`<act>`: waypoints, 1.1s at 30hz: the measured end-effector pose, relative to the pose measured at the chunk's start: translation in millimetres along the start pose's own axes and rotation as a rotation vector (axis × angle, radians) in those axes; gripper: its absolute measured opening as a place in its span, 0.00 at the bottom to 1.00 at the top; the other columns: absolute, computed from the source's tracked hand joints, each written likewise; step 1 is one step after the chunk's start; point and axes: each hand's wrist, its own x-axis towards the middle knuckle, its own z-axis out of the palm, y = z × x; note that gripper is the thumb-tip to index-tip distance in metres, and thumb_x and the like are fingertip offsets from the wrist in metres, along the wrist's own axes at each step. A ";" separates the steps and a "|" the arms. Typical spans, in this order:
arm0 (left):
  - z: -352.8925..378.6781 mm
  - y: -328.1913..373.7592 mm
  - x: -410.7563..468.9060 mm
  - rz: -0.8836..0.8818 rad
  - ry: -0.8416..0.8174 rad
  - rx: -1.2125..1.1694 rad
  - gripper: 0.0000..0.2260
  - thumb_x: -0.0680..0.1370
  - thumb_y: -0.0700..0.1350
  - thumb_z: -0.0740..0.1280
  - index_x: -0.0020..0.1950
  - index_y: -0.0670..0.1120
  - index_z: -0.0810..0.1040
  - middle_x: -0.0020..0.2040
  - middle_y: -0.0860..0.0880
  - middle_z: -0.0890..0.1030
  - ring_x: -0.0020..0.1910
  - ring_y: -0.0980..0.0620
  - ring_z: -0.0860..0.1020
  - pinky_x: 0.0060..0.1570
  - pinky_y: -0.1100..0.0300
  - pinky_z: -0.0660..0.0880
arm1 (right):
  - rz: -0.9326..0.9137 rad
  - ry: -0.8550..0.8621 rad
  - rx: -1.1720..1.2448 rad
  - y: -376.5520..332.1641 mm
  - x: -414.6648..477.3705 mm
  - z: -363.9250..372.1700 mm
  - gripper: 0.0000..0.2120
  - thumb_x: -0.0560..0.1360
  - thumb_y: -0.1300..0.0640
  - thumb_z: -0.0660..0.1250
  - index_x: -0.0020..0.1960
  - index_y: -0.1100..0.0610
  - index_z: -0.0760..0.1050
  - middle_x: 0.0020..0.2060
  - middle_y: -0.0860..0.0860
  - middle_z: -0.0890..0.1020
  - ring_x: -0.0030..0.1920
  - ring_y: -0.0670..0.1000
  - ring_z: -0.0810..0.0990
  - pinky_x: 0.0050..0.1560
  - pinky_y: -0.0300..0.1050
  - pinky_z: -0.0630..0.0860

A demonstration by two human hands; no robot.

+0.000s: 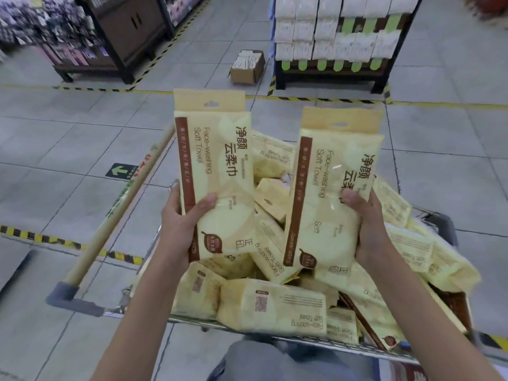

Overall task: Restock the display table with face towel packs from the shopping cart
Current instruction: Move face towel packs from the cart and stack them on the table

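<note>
My shopping cart (192, 323) stands on the grey tiled floor (68, 138), heaped with yellow face towel packs (272, 306). Also on the floor: open cardboard box (247, 67) just beside a dark display stand (330, 77), green arrow sticker (121, 170).

Glossy, crinkled plastic film on packs (217, 171). Bare metal wire along cart (302, 340) rim, matt grey plastic at handle corner (64, 294). Smooth, faintly shiny tile on floor (68, 127). Matt cardboard box (247, 70).

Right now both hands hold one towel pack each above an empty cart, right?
Not empty: the head view shows the cart full of packs. The left hand grips one towel pack, the right hand a second pack, above it.
</note>
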 end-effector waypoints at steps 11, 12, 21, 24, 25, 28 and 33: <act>20.4 -35.0 -20.7 -0.231 -0.298 0.019 0.28 0.64 0.46 0.75 0.63 0.47 0.74 0.53 0.45 0.84 0.45 0.46 0.84 0.35 0.56 0.80 | 0.133 0.394 0.156 30.3 -70.2 -46.7 0.28 0.60 0.52 0.75 0.59 0.54 0.75 0.48 0.54 0.85 0.49 0.57 0.83 0.42 0.51 0.79; 19.5 -36.9 -20.2 -0.247 -0.330 0.020 0.27 0.65 0.45 0.75 0.63 0.48 0.74 0.52 0.45 0.84 0.45 0.46 0.84 0.34 0.56 0.80 | 0.125 0.427 0.161 34.5 -76.7 -46.9 0.27 0.60 0.52 0.74 0.58 0.53 0.75 0.48 0.53 0.85 0.49 0.58 0.82 0.42 0.52 0.79; -13.0 -48.9 -14.7 -0.363 -0.560 0.043 0.29 0.62 0.47 0.75 0.62 0.48 0.75 0.54 0.45 0.84 0.47 0.45 0.84 0.37 0.53 0.81 | 0.055 0.673 0.280 79.9 -145.1 -11.5 0.28 0.62 0.52 0.69 0.62 0.55 0.74 0.50 0.54 0.85 0.47 0.55 0.84 0.40 0.49 0.80; -15.4 -50.2 -24.6 -0.339 -0.654 0.094 0.32 0.58 0.50 0.76 0.60 0.49 0.75 0.51 0.48 0.85 0.46 0.47 0.84 0.36 0.55 0.81 | 0.028 0.773 0.336 94.1 -176.0 -1.4 0.29 0.62 0.52 0.69 0.63 0.56 0.74 0.49 0.53 0.85 0.44 0.52 0.85 0.35 0.46 0.80; -14.5 -50.0 -29.2 -0.334 -0.686 0.103 0.30 0.59 0.48 0.77 0.60 0.49 0.75 0.50 0.49 0.85 0.45 0.48 0.84 0.36 0.56 0.80 | 0.023 0.808 0.357 98.3 -187.5 1.1 0.29 0.62 0.52 0.69 0.63 0.56 0.74 0.49 0.54 0.84 0.44 0.53 0.84 0.35 0.45 0.80; -11.0 -53.6 -43.6 -0.349 -0.803 0.133 0.25 0.64 0.42 0.76 0.59 0.48 0.75 0.49 0.49 0.85 0.43 0.50 0.84 0.35 0.58 0.80 | -0.001 0.905 0.404 108.4 -223.1 7.5 0.26 0.62 0.52 0.69 0.60 0.55 0.75 0.44 0.52 0.86 0.41 0.52 0.85 0.34 0.46 0.80; -1.4 -61.8 -73.5 -0.396 -0.979 0.201 0.30 0.62 0.40 0.77 0.63 0.47 0.74 0.52 0.46 0.84 0.42 0.50 0.84 0.34 0.57 0.80 | -0.055 1.072 0.463 127.2 -283.3 13.3 0.31 0.62 0.51 0.70 0.63 0.57 0.74 0.51 0.56 0.84 0.48 0.57 0.83 0.43 0.52 0.79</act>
